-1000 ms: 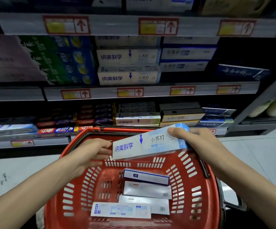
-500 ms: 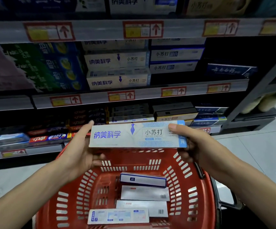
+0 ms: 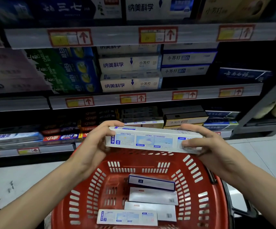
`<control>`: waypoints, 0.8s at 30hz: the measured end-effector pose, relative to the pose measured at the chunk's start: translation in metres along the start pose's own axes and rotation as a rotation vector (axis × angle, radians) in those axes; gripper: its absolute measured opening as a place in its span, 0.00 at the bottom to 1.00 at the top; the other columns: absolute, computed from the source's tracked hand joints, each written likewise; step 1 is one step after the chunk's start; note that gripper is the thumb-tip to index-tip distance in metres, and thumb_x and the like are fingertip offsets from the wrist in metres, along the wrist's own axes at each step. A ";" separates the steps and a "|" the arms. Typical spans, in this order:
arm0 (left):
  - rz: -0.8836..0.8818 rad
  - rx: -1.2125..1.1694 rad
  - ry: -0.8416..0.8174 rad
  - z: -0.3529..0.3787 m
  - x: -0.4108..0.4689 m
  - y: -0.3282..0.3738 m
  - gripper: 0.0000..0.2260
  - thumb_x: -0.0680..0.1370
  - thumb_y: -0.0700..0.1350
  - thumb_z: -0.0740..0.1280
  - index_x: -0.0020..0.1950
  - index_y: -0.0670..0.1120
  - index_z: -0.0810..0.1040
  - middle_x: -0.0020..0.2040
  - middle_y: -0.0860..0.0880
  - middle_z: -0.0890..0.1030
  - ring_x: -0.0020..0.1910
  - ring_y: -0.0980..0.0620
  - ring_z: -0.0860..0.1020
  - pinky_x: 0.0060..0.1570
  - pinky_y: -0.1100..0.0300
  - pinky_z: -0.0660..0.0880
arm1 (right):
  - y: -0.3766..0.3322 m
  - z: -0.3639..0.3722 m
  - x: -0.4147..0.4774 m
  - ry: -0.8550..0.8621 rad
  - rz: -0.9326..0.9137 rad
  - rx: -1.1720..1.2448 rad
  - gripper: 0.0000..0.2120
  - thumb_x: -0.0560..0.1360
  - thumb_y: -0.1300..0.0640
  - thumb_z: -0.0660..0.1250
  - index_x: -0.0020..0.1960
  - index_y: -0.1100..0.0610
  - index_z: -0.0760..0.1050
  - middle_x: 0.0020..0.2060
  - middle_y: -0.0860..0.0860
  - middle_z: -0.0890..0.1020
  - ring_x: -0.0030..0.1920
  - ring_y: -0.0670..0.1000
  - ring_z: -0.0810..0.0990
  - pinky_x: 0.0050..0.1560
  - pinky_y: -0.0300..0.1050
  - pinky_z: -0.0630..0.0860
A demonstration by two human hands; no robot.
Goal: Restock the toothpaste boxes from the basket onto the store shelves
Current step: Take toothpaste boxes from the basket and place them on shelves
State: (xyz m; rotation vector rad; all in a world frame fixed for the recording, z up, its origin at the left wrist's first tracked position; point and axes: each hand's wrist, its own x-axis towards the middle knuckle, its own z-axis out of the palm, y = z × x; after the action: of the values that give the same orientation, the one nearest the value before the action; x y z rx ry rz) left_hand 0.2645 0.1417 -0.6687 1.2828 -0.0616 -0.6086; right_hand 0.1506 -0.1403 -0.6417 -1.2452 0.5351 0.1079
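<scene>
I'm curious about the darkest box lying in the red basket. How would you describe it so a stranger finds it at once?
Find the red basket at the bottom of the view. Four boxes lie on its floor; take the rearmost box, nearest the shelves. It alone is dark navy on top; the other three are white or pale.

Glossy cardboard toothpaste box; slotted red plastic basket; smooth tiled floor.

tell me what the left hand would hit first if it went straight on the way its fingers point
Likely the pale shelf boxes stacked just beyond the toothpaste box that the left hand grips. Depth is unclear from this view.
</scene>
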 end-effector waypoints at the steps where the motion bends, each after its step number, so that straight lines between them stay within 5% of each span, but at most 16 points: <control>1: -0.002 0.007 0.001 -0.001 -0.001 0.000 0.18 0.70 0.44 0.66 0.59 0.45 0.83 0.58 0.40 0.85 0.50 0.48 0.84 0.39 0.62 0.81 | 0.000 0.000 0.001 0.002 0.005 0.000 0.29 0.67 0.69 0.73 0.66 0.53 0.79 0.53 0.65 0.86 0.53 0.67 0.86 0.53 0.58 0.83; 6: -0.005 -0.019 0.062 -0.004 0.000 -0.001 0.20 0.72 0.45 0.69 0.64 0.44 0.82 0.59 0.37 0.84 0.48 0.47 0.81 0.47 0.54 0.77 | 0.001 0.002 0.003 0.036 -0.030 0.063 0.25 0.68 0.70 0.71 0.65 0.58 0.79 0.54 0.64 0.86 0.52 0.61 0.87 0.51 0.50 0.85; 10: -0.028 -0.033 0.134 -0.002 -0.002 0.001 0.16 0.76 0.49 0.68 0.62 0.45 0.81 0.53 0.40 0.85 0.42 0.48 0.83 0.43 0.53 0.76 | -0.001 0.003 0.000 0.018 -0.044 -0.007 0.23 0.70 0.62 0.73 0.65 0.59 0.79 0.56 0.59 0.87 0.59 0.62 0.85 0.63 0.56 0.80; 14: -0.088 0.034 0.164 -0.005 -0.004 0.002 0.22 0.80 0.63 0.64 0.59 0.46 0.82 0.47 0.40 0.85 0.36 0.45 0.79 0.37 0.55 0.74 | 0.001 0.011 0.000 0.152 -0.057 -0.159 0.15 0.77 0.46 0.73 0.59 0.54 0.83 0.50 0.54 0.88 0.49 0.55 0.88 0.51 0.55 0.81; 17: -0.100 0.048 0.149 -0.009 -0.005 0.002 0.30 0.79 0.68 0.59 0.60 0.43 0.80 0.45 0.39 0.83 0.34 0.46 0.77 0.31 0.58 0.71 | 0.001 0.013 0.002 0.263 0.009 -0.127 0.21 0.77 0.40 0.71 0.57 0.56 0.83 0.45 0.55 0.89 0.38 0.52 0.87 0.38 0.46 0.80; 24: -0.053 0.061 0.143 -0.011 -0.006 0.000 0.23 0.77 0.61 0.66 0.59 0.44 0.84 0.37 0.44 0.78 0.32 0.50 0.76 0.34 0.58 0.67 | 0.001 0.012 0.008 0.254 0.049 -0.079 0.31 0.73 0.32 0.69 0.57 0.59 0.84 0.37 0.54 0.87 0.29 0.49 0.80 0.27 0.38 0.76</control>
State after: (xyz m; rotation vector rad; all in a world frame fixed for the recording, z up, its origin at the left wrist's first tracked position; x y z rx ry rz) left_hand 0.2640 0.1538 -0.6699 1.3871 0.0727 -0.5622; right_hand 0.1613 -0.1305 -0.6439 -1.3314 0.7878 0.0115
